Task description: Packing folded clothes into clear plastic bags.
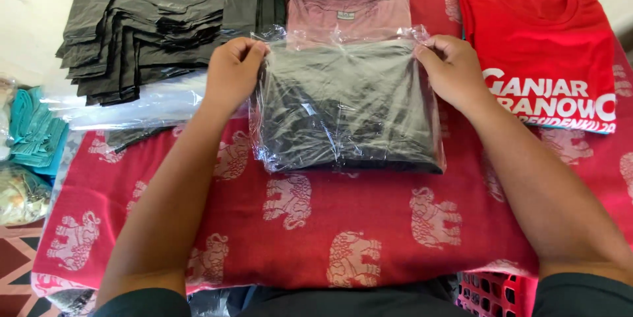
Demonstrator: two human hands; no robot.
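Now both hands pinch the top corners of a clear bag (349, 109) holding a folded dark shirt; left hand (232, 73) grips its left corner, right hand (452, 69) its right. It lies on a red elephant-print cloth (316, 231). Beyond it sits a pink shirt (346, 17), with a stack of dark shirts (145, 27) left and a red shirt (547, 46) right.

Both forearms reach forward, bare. The left hand (232, 74) and right hand (452, 73) pinch with curled fingers at the bagged dark shirt's (346, 109) upper corners.
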